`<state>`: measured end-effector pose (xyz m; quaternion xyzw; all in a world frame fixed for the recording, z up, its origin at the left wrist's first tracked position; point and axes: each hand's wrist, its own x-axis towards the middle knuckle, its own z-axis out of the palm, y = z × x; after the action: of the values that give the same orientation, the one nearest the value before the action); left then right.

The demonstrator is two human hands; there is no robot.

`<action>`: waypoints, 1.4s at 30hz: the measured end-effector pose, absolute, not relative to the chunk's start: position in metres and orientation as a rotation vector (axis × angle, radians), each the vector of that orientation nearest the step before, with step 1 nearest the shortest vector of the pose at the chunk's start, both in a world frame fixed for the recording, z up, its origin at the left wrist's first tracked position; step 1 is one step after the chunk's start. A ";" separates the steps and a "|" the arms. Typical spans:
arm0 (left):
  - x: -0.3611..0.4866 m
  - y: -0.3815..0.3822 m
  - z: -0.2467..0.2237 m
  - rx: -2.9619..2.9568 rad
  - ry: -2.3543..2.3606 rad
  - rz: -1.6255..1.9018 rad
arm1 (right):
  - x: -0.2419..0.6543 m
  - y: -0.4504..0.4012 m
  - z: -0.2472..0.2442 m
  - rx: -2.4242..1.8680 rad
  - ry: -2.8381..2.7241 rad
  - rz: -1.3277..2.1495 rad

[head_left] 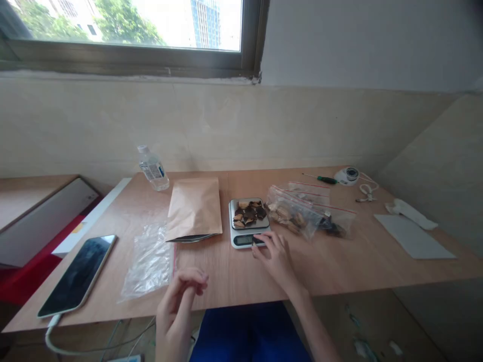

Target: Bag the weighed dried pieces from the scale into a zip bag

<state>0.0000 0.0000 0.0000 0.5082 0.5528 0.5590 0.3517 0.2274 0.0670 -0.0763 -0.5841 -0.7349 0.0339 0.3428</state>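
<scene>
hands apart: the right hand (pixel 273 259) is half open, its fingertips touching the front of a kitchen scale (pixel 231 221) by the display, while the left hand (pixel 181 296) is curled loosely closed, raised near the edge of the table (pixel 339 266), gripping nothing visible. dark and tan chips (pixel 247 213) sit heaped on the scale. at the scale's 3 o'clock lie zip bags (pixel 290 213) of similar chips, at 9 o'clock a paper bag (pixel 194 208), and at 10 o'clock a water bottle (pixel 153 168).

Bright window (pixel 124 25) daylight, warped edges
</scene>
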 end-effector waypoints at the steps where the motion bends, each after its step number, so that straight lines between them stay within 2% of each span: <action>1: -0.005 0.003 -0.010 1.325 1.556 1.435 | 0.224 0.067 -0.076 -1.523 -1.940 0.100; 6: -0.030 0.017 -0.049 1.458 2.009 1.380 | 0.220 0.051 -0.087 -1.402 -1.997 0.301; 11: -0.048 0.036 -0.059 1.642 2.231 1.361 | 0.229 0.048 -0.084 -1.295 -1.905 0.445; 20: -0.051 0.037 -0.071 1.628 2.325 1.286 | 0.243 0.125 -0.052 -1.252 -1.889 0.140; 31: -0.064 0.044 -0.086 1.733 2.367 1.168 | 0.258 0.048 -0.094 -1.423 -1.658 0.079; 38: -0.063 0.054 -0.075 1.706 2.601 0.648 | 0.257 0.041 -0.098 -1.458 -1.580 0.128; 42: -0.067 0.060 -0.070 1.701 2.634 0.615 | 0.260 0.041 -0.100 -1.457 -1.541 0.174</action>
<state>-0.0671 0.0598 -0.0702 0.5323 0.8240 0.1923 -0.0269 0.2596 0.0408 -0.0995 -0.5985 -0.6333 0.0714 0.4855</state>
